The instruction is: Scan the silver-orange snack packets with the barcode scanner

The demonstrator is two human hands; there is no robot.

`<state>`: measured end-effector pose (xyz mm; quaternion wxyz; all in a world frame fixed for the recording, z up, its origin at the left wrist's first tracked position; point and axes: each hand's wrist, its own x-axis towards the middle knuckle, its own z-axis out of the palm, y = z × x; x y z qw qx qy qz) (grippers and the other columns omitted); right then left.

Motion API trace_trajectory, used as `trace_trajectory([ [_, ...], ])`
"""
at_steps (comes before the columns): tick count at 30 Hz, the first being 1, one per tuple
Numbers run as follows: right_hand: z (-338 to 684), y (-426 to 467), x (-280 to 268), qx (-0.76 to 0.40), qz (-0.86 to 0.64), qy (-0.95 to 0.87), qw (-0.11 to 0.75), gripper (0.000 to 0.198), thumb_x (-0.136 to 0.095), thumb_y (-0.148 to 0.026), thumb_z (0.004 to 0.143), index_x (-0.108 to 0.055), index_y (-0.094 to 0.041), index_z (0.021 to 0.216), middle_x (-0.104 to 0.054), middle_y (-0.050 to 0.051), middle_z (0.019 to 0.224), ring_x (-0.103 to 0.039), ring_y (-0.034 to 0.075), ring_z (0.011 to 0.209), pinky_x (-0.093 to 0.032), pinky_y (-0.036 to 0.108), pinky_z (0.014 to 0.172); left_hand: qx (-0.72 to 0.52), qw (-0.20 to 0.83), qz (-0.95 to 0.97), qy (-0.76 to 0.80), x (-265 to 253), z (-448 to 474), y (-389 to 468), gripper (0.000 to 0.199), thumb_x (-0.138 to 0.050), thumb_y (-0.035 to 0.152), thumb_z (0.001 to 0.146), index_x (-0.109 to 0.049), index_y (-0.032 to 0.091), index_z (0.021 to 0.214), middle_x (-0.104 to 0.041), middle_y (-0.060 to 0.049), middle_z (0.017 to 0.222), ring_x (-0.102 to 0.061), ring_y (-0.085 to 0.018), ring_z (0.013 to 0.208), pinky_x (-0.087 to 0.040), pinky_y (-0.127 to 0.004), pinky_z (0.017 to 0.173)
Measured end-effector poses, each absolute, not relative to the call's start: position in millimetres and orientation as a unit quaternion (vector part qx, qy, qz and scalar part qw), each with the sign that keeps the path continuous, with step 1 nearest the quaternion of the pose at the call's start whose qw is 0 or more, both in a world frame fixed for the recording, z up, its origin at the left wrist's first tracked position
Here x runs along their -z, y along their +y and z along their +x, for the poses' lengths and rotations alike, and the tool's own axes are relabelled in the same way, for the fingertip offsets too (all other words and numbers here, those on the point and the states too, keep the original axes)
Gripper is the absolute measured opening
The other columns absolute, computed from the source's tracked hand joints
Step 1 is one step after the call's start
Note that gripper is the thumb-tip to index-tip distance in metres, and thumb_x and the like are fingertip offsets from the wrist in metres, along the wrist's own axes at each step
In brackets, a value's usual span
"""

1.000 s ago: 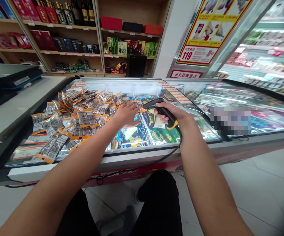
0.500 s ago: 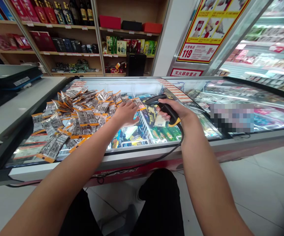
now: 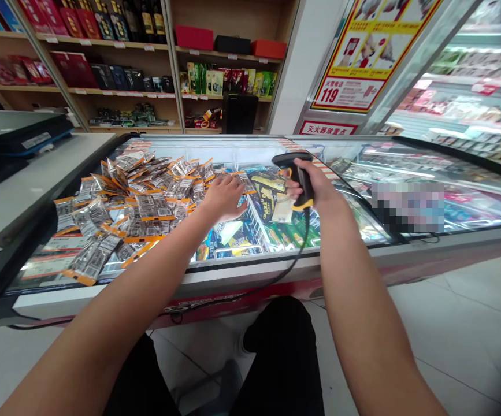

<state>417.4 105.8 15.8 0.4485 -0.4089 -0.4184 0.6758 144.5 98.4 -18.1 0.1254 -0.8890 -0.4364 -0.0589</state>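
Note:
My right hand grips a black-and-yellow barcode scanner by its handle, above the glass of a chest freezer. The scanner's head points left, and its cable hangs over the freezer's front edge. Over the right edge of a heap of small clear snack packets with orange ends rests my left hand, palm down, thumb apart from the fingers. One snack packet lies just beyond those fingers; whether they touch it is hard to tell. Bagged frozen goods show through the glass below the scanner.
The chest freezer spans the width before me, its front rim near my knees. At left stands a counter with a dark device. Stocked shelves rise behind. A blurred-out patch covers something on the right lid.
The scanner in my right hand has shifted right and slightly up, its head turning more level and away from my left hand. My left hand stays almost in place; the packet heap looks unchanged.

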Motion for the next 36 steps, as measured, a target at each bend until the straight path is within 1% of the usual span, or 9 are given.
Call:
trace_trajectory([
  [5,433.3,131.0,-2.5,-0.570,-0.373,-0.311,0.663,0.042,-0.071,-0.061,0.085,-0.047,-0.027,0.079,-0.039,-0.008,0.051,-0.040,0.011,0.040,-0.038,0.025,0.038,0.099,0.138,-0.886,-0.432,9.8,185.6,101.3,0.052,-0.043,0.043,0.103,-0.061,0.012,0.142,-0.054,-0.022,0.153,-0.049,-0.041,0.140,-0.040,-0.056,0.115],
  [7,440.3,133.2,1.4,-0.556,-0.343,-0.277,0.705,0.041,-0.067,-0.061,0.085,-0.045,-0.028,0.077,-0.036,-0.008,0.049,-0.038,0.013,0.040,-0.037,0.026,0.038,0.089,0.103,-0.908,-0.396,7.4,214.4,107.2,0.057,-0.042,0.042,0.104,-0.055,0.011,0.150,-0.050,-0.022,0.160,-0.048,-0.040,0.145,-0.041,-0.056,0.116],
  [10,447.0,127.2,3.5,-0.583,-0.258,-0.282,0.717,0.035,-0.069,-0.054,0.082,-0.048,-0.028,0.078,-0.037,-0.009,0.049,-0.036,0.011,0.039,-0.038,0.025,0.040,0.069,0.032,-0.930,-0.360,7.4,259.3,118.8,0.064,-0.032,0.037,0.107,-0.034,0.014,0.167,-0.029,-0.015,0.177,-0.035,-0.035,0.158,-0.039,-0.054,0.122],
  [14,448.3,117.8,0.0,-0.650,-0.173,-0.305,0.674,0.030,-0.077,-0.041,0.077,-0.052,-0.026,0.084,-0.041,-0.013,0.050,-0.033,0.007,0.037,-0.039,0.021,0.041,0.036,-0.012,-0.932,-0.362,13.6,291.3,131.0,0.071,-0.028,0.051,0.110,-0.026,0.016,0.171,-0.025,-0.014,0.179,-0.026,-0.032,0.164,-0.032,-0.056,0.128],
  [18,443.8,117.8,-4.6,-0.702,-0.169,-0.353,0.595,0.035,-0.082,-0.041,0.076,-0.053,-0.027,0.087,-0.040,-0.014,0.049,-0.034,0.007,0.036,-0.036,0.021,0.040,0.040,0.011,-0.928,-0.370,17.3,275.3,135.0,0.075,-0.031,0.060,0.108,-0.031,0.018,0.170,-0.037,-0.018,0.173,-0.041,-0.036,0.156,-0.037,-0.055,0.123],
  [22,436.2,120.1,-8.5,-0.733,-0.185,-0.362,0.546,0.036,-0.082,-0.044,0.078,-0.052,-0.026,0.086,-0.040,-0.013,0.049,-0.034,0.007,0.035,-0.036,0.022,0.039,0.052,0.064,-0.923,-0.375,12.8,235.8,134.0,0.068,-0.031,0.057,0.109,-0.042,0.020,0.166,-0.047,-0.018,0.165,-0.048,-0.038,0.148,-0.043,-0.055,0.117],
  [26,425.1,117.3,-11.6,-0.767,-0.233,-0.342,0.490,0.035,-0.081,-0.043,0.080,-0.052,-0.024,0.087,-0.039,-0.013,0.049,-0.032,0.006,0.035,-0.037,0.019,0.038,0.047,0.108,-0.917,-0.381,10.7,195.6,128.0,0.060,-0.035,0.053,0.109,-0.059,0.018,0.152,-0.046,-0.017,0.164,-0.043,-0.037,0.149,-0.042,-0.051,0.117],
  [32,408.6,102.4,-12.0,-0.756,-0.409,-0.388,0.332,0.033,-0.080,-0.044,0.082,-0.054,-0.024,0.087,-0.042,-0.008,0.053,-0.034,0.008,0.039,-0.036,0.019,0.035,0.095,0.111,-0.891,-0.431,25.5,158.3,121.4,0.052,-0.035,0.033,0.110,-0.053,0.020,0.156,-0.050,-0.013,0.162,-0.046,-0.033,0.145,-0.040,-0.046,0.118],
  [36,404.9,93.9,-14.6,-0.727,-0.438,-0.440,0.294,0.034,-0.079,-0.048,0.082,-0.056,-0.023,0.087,-0.044,-0.005,0.055,-0.035,0.008,0.042,-0.035,0.019,0.035,0.134,0.107,-0.858,-0.485,34.0,159.2,125.1,0.045,-0.043,0.028,0.107,-0.063,0.023,0.146,-0.057,-0.013,0.152,-0.051,-0.035,0.137,-0.046,-0.047,0.110],
])
